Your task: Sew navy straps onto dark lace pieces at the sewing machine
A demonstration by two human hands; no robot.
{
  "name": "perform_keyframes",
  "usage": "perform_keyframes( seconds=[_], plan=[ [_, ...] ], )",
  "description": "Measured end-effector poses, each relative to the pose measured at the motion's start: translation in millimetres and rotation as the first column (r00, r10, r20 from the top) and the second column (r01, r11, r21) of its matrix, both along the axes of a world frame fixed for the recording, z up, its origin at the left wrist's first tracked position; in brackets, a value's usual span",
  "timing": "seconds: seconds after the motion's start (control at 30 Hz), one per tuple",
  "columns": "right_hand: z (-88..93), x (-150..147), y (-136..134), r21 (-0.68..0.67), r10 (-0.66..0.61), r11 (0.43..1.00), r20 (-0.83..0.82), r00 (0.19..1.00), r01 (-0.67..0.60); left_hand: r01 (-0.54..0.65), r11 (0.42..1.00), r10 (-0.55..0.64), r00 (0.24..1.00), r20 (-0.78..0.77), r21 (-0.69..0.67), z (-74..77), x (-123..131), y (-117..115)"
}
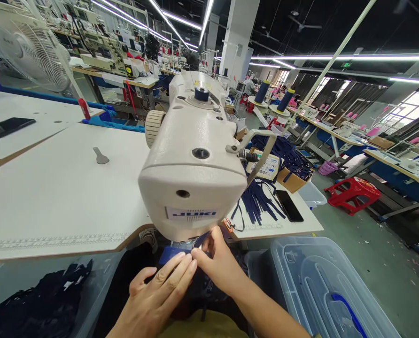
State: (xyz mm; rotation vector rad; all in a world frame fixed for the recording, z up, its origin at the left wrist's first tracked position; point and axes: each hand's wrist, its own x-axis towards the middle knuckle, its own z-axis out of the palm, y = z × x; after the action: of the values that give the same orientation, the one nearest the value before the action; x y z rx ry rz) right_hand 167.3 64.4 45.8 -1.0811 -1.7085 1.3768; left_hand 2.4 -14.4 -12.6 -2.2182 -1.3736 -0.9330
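Observation:
A cream JUKI sewing machine fills the middle of the view, its head end facing me. Under it lies a blue fabric piece. My left hand rests with its fingers stretched flat on that fabric. My right hand sits just beside it, fingers pinched on the fabric edge right under the machine's needle area. The needle itself is hidden by the machine head and my fingers.
The white sewing table spreads left. Navy fabric strips, a black phone and a cardboard box lie to the right. Clear plastic bins stand at lower right, dark fabric at lower left. A red stool stands in the aisle.

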Motion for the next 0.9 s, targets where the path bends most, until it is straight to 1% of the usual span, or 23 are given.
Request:
perform_keyframes(
  seconds=[0.07, 0.13, 0.2, 0.3, 0.43, 0.53, 0.7, 0.9],
  plan=[
    [-3.7, -1.2, 7.5, -0.093, 0.014, 0.995, -0.109, 0.994, -0.025, -0.007, 1.0, 0.007, 1.0, 0.005, -0.005, -6.4, -1.6, 5.0],
    [-7.4, -2.0, 15.5, -0.1, 0.001, 0.995, -0.16, 0.987, -0.017, -0.016, 1.0, 0.017, 1.0, 0.006, -0.012, -7.9, -2.5, 8.1],
    [-9.3, -2.1, 23.4, -0.028, -0.031, 0.999, -0.102, 0.994, 0.028, -0.025, 0.999, 0.025, 1.0, 0.007, -0.02, -4.6, -2.3, 9.2],
    [-8.0, -2.9, 34.5, 0.087, -0.063, 0.994, 0.041, 0.997, 0.059, -0.034, 0.999, 0.033, 0.998, -0.049, -0.015, 6.6, 0.4, 9.1],
    [-4.3, -8.6, 46.8, 0.19, -0.058, 0.981, 0.13, 0.99, 0.032, -0.094, 0.995, 0.1, 0.978, -0.181, 0.043, 23.7, 6.9, 9.7],
    [-2.1, -13.8, 51.4, 0.208, -0.035, 0.978, 0.174, 0.984, -0.002, -0.11, 0.992, 0.119, 0.968, -0.22, 0.056, 31.2, 10.0, 10.2],
    [2.1, -16.2, 49.9, 0.217, -0.026, 0.976, 0.219, 0.975, -0.023, -0.135, 0.99, 0.144, 0.957, -0.252, 0.05, 30.8, 9.3, 10.1],
    [1.4, -19.7, 51.0, 0.253, -0.039, 0.967, 0.206, 0.978, -0.015, -0.112, 0.993, 0.116, 0.979, -0.165, 0.029, 28.6, 11.0, 8.4]
  ],
)
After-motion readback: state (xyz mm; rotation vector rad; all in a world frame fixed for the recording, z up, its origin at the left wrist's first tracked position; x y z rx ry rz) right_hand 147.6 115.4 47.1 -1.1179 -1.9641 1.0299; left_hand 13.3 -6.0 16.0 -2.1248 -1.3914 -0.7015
